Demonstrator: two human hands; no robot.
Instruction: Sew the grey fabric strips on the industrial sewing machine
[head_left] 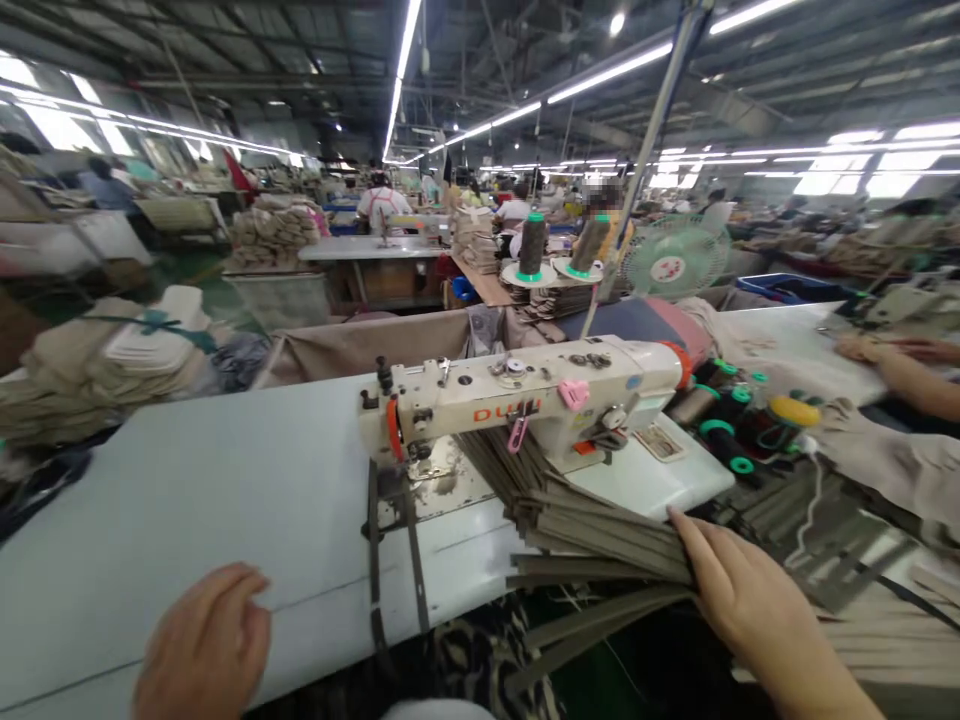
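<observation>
Place: sewing factory | sewing machine (480, 385) | thread cones (532, 245) | fabric piles (274, 237)

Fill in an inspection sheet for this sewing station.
Surface: pale sewing table, sewing machine mounted on it.
Work pieces: bundle of grey-brown fabric strips fanned beside the machine.
Clutter: thread cones crowd the right side.
Hands: right hand grips the bundle's near end; left hand half-curled, nothing seen in it.
Cables: white cord loose at right.
Surroundings: green fan behind; co-worker's arm at right.
</observation>
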